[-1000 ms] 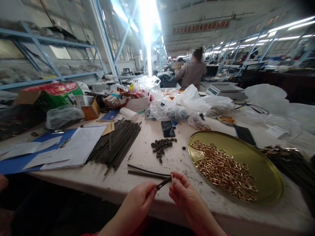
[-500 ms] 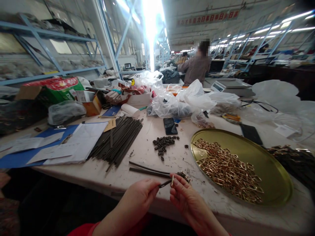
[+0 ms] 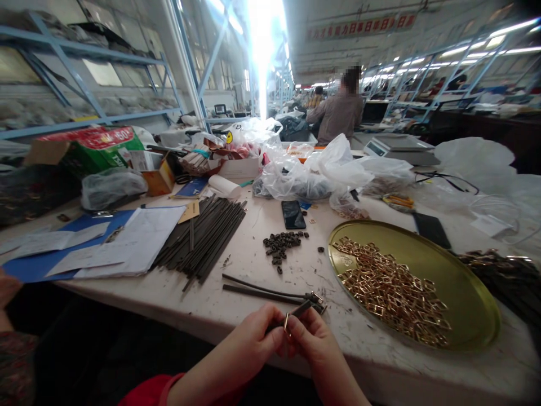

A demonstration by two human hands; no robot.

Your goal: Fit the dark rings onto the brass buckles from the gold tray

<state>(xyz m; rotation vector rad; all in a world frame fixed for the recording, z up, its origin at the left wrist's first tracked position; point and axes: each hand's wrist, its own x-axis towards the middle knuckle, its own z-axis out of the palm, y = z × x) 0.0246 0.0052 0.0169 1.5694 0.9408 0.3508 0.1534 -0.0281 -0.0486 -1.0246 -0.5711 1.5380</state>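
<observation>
A small gold buckle (image 3: 287,325) is pinched between my two hands at the table's front edge. A dark narrow strap (image 3: 301,309) passes at the buckle, one end sticking out over the fingers on the right. My left hand (image 3: 262,334) is closed on the strap, and my right hand (image 3: 311,334) is closed at the buckle with its thumb against it. How the strap threads through the buckle is partly hidden by fingers. Just beyond lie two dark straps (image 3: 257,291) with gold buckles at their right ends.
A gold tray (image 3: 473,304) heaped with gold buckles (image 3: 393,287) stands at right. Small dark loops (image 3: 281,245), a phone (image 3: 293,215) and a bundle of dark strips (image 3: 203,237) lie beyond. Papers (image 3: 131,242) are at left, plastic bags (image 3: 296,177) behind. Another person's hand (image 3: 7,287) shows far left.
My hands have come together. The buckle in my right hand is now at the strap, and the strap end shows on the buckle's right side. The person's hand at far left has moved slightly up.
</observation>
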